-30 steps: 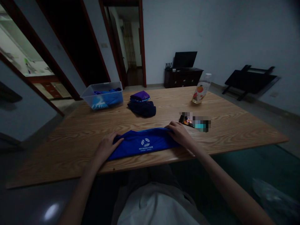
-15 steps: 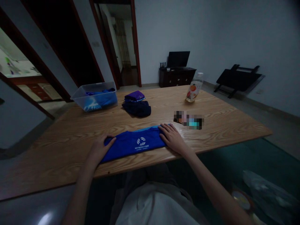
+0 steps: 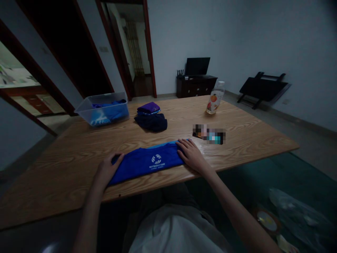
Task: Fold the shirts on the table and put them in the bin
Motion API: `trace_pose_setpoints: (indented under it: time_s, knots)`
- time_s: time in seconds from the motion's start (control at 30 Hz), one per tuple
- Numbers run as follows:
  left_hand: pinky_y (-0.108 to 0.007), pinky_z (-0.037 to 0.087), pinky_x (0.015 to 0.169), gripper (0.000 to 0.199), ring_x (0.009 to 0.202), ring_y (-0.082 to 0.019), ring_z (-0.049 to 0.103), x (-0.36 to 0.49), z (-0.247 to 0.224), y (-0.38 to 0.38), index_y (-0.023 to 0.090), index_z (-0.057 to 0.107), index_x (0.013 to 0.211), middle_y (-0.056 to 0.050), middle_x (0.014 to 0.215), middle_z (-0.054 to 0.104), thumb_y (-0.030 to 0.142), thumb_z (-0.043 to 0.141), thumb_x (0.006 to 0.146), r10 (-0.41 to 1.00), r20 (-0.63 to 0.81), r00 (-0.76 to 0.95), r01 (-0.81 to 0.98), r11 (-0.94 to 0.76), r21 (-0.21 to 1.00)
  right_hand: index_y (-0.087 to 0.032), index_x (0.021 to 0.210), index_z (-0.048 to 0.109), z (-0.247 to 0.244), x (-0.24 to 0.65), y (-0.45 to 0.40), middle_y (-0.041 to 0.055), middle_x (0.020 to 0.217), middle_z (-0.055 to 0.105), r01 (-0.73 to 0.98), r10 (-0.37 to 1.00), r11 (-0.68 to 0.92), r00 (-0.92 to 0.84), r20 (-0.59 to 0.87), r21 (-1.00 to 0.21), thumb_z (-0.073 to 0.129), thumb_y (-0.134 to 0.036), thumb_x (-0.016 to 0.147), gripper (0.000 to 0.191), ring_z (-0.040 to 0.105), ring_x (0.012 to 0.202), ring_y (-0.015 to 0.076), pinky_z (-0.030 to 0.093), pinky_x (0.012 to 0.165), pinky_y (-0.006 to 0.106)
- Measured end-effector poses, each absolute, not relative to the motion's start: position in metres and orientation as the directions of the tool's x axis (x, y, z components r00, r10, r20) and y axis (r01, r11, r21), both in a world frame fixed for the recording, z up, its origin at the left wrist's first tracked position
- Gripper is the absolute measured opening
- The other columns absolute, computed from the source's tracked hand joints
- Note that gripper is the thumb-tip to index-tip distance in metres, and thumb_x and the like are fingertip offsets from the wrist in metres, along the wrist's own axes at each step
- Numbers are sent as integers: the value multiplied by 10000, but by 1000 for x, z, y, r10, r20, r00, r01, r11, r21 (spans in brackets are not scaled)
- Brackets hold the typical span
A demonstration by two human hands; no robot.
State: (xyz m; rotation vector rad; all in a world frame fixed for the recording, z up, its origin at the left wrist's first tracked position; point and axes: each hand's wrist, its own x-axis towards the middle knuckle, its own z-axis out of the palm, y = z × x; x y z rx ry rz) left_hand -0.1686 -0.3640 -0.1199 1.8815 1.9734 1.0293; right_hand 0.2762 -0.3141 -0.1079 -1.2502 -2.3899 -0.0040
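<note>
Blue folded cloth strip with white logo [image 3: 147, 163] pinned flat on wooden table [image 3: 250, 137]: left hand [image 3: 106, 170] and right hand [image 3: 192, 156] pressing opposite ends, fingers spread, seemingly keeping folds from springing open.

On the table [image 3: 79, 165], the folded cloth [image 3: 147, 163] lies nearest the person. From it, the bin [image 3: 104, 109] sits at eleven o'clock, the clothes pile [image 3: 150, 119] at twelve, the bottle [image 3: 213, 100] at one.

Right hand [image 3: 193, 157] perhaps flatter on blue cloth [image 3: 147, 162]
</note>
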Motion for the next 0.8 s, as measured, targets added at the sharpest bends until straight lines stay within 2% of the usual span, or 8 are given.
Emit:
trace_pose_setpoints:
  time_s: [0.2, 0.8]
  knots:
    - [-459, 557, 1049, 550, 1092, -341, 755, -168, -119, -362, 228, 776, 1070, -105, 1137, 813, 726, 567, 965, 937, 308, -165, 780, -68, 622, -170, 1566, 576, -108, 276, -314, 151, 1618, 592, 782, 781, 590, -491, 385, -201, 445, -369, 1148, 481, 523, 1530, 289, 285, 1350, 541]
    - [-472, 547, 1074, 540, 1114, -342, 745, -171, -121, -362, 230, 770, 1103, -115, 1172, 810, 712, 561, 979, 941, 293, -166, 775, -59, 629, -190, 1573, 559, -108, 276, -313, 146, 1626, 584, 773, 772, 602, -499, 394, -200, 440, -370, 1142, 482, 520, 1532, 290, 299, 1342, 554]
